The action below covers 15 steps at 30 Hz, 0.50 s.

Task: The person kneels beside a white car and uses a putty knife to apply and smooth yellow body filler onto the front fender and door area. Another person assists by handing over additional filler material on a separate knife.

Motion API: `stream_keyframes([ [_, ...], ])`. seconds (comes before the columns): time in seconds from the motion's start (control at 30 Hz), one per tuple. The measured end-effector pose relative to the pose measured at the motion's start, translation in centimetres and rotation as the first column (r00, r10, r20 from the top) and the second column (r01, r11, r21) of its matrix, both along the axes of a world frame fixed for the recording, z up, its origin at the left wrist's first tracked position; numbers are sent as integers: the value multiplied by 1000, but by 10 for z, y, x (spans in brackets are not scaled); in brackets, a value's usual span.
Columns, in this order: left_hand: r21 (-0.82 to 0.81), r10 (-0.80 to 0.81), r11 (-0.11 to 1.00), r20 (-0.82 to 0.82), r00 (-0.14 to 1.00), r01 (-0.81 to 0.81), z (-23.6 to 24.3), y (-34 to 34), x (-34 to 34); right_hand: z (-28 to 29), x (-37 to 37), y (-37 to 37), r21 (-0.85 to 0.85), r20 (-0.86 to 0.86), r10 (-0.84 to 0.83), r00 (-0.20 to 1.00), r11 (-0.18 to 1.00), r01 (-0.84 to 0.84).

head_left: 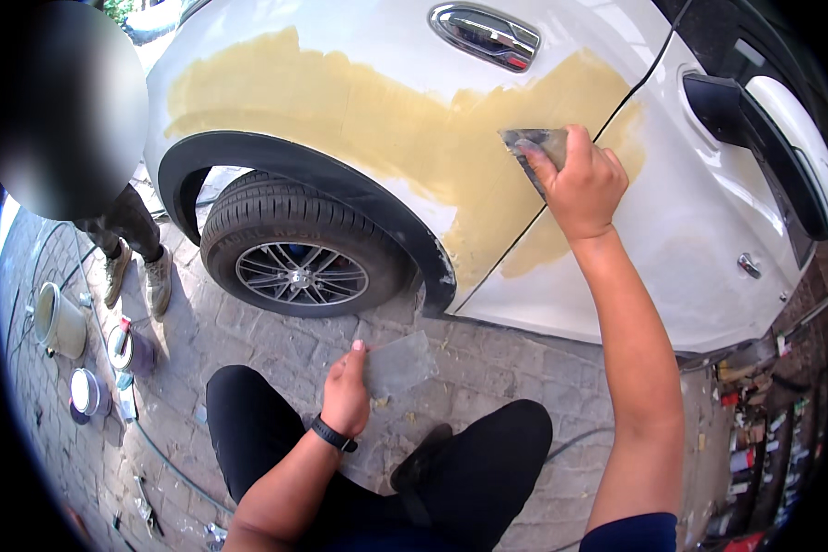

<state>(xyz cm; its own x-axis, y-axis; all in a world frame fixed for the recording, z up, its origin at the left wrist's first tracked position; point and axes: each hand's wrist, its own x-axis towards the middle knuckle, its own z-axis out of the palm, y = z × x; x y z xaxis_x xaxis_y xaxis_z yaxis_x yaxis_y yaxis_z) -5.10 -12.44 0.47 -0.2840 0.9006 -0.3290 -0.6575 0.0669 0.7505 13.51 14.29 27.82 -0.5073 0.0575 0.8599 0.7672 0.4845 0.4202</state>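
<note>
My right hand (591, 181) grips a dark, smeared putty spreader (530, 153), pressed to a white car's side near the door seam. Yellowish filler (386, 110) coats the fender (221, 35) above the wheel arch and runs over the seam onto the door (672, 267). My left hand (345, 391) is closed on the edge of a translucent flat plastic sheet (401, 363), held low between my knees and away from the car. A chrome-trimmed vent (485, 37) sits on the fender above the filler.
The front wheel (302, 267) stands under a black arch trim (322, 166). At left, a bucket (60, 322) and tubs (90, 393) stand on paving, with a hose (175, 471) alongside. Another person's legs (129, 230) are beyond them. Shelved small items (754, 442) lie at right; the mirror (764, 138) juts out.
</note>
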Motion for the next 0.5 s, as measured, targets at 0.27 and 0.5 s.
stream_keyframes([
  [0.27,15,2,1000,27,1000,-2,-6,-1,-1,-10,2,-1,-2,10,14,1000,1000,-14],
  [0.5,31,-10,999,29,1000,9,-2,-1,-2,-4,5,8,80,-5,43,999,996,-42],
])
